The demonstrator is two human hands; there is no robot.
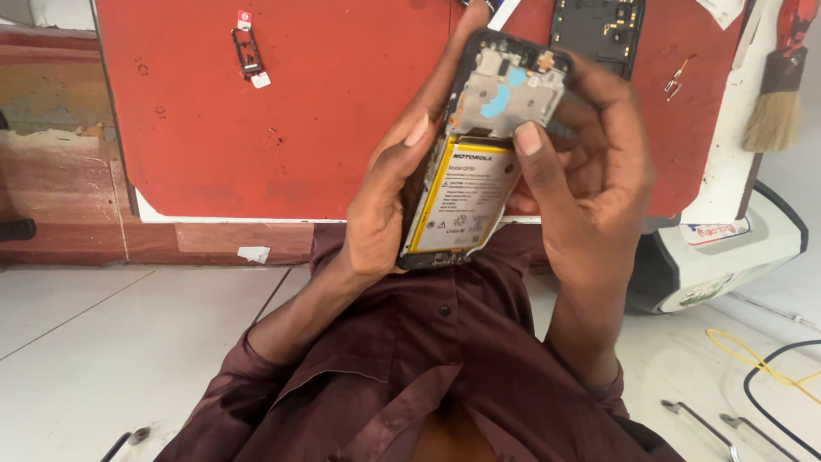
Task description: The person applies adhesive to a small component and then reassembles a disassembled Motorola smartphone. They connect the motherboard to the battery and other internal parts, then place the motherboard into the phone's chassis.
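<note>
Head view, looking down over a maroon shirt (pixel 410 376) toward a red work mat (pixel 299 128) whose near edge ends at a wooden bench lip. Far left on the mat: a small SIM tray (pixel 246 50), well apart from both hands, with broad bare mat between it and them. Centre: the left hand (pixel 389 197) grasps the left long edge of an opened smartphone (pixel 483 145), its back cover removed, held tilted above the mat's near edge; the fingers wrap behind the phone and the thumb lies along its side. A yellow-bordered battery (pixel 462 201) fills the lower half of the chassis, below a grey inner frame. The right hand (pixel 590 171) closes on the phone's right edge, thumb tip pressed at the battery's upper right corner. Behind the phone, at the mat's far edge: a black phone back housing (pixel 599 30), partly hidden by the right fingers. Right of it: small metal parts (pixel 677 79), then a paintbrush (pixel 774 94) on a white surface. Lower right, on the pale floor: a yellow cable (pixel 753 355), a black cable (pixel 770 402) and thin metal tools (pixel 701 421).
</note>
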